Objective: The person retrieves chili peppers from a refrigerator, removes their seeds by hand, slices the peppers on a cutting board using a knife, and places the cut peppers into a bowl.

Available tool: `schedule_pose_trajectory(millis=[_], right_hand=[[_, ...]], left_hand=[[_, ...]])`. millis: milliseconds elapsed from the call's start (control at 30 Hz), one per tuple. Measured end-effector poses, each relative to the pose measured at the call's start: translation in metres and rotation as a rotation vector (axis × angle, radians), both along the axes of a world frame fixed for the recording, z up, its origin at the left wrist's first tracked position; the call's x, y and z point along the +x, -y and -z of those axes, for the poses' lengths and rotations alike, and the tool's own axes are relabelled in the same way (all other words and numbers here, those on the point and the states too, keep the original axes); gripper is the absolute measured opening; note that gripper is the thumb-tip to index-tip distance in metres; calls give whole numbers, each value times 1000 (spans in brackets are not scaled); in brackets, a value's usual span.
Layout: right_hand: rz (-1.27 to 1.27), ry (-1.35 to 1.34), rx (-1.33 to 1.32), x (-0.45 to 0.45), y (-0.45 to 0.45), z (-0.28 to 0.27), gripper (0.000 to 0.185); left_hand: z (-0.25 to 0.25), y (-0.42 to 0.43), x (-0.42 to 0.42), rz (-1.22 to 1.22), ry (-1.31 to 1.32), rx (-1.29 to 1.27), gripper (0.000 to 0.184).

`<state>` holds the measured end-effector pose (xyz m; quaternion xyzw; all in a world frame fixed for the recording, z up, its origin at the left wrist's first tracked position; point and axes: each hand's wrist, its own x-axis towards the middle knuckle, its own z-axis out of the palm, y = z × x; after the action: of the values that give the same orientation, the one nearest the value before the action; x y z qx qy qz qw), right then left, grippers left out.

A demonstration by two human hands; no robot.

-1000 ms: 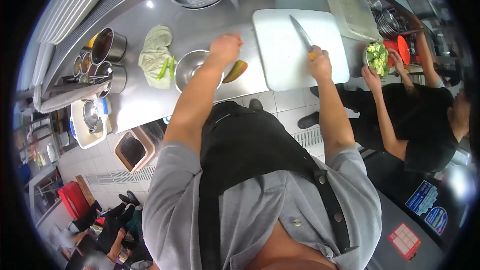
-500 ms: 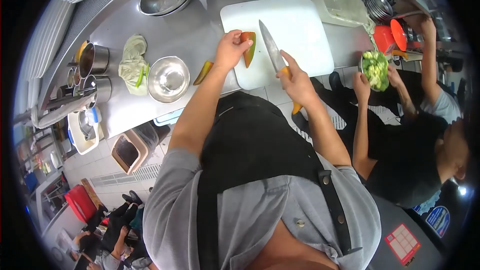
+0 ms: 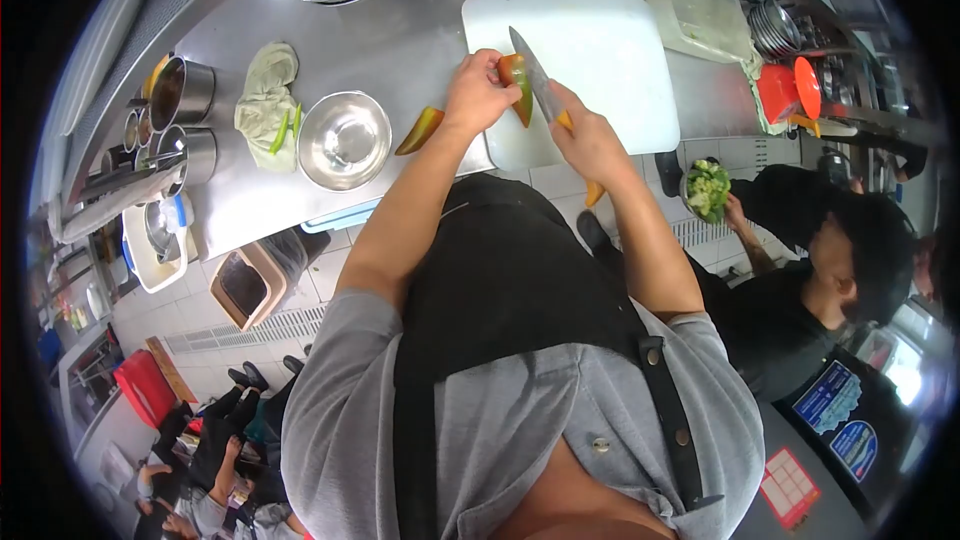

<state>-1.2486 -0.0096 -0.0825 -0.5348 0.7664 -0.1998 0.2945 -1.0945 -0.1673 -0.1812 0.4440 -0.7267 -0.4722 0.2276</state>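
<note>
left hand (image 3: 480, 98): pepper (image 3: 524, 105) is pinched; likely light, firm, slick, best held by sides | right hand (image 3: 595, 147): knife (image 3: 541, 86) is grasped, blade near left hand

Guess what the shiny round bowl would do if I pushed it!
The bowl would probably slide easily, since the metal counter looks smooth. It seems light, being empty, and its shiny metal should feel stiff.

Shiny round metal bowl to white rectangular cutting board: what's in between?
A red-green vegetable wedge on the steel counter, then the left forearm crossing above toward the board; head view.
</note>
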Motion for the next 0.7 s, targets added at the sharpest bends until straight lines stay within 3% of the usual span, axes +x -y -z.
schedule_pose_trajectory(millis=[267,367,500,700], right_hand=[[-91,-221,72,15,49,7,69],[-120,-260,-23,12,45,20,68],[-111,-243,39,14,48,9,67],[-94,-214,124,10,48,10,69]], left_hand=[[-6,-9,-1,-44,29,-42,59],[0,-11,-4,-28,-17,-101,62],[-3,-16,-10,-40,-8,-284,61],[-3,-21,-20,-68,13,-341,60]])
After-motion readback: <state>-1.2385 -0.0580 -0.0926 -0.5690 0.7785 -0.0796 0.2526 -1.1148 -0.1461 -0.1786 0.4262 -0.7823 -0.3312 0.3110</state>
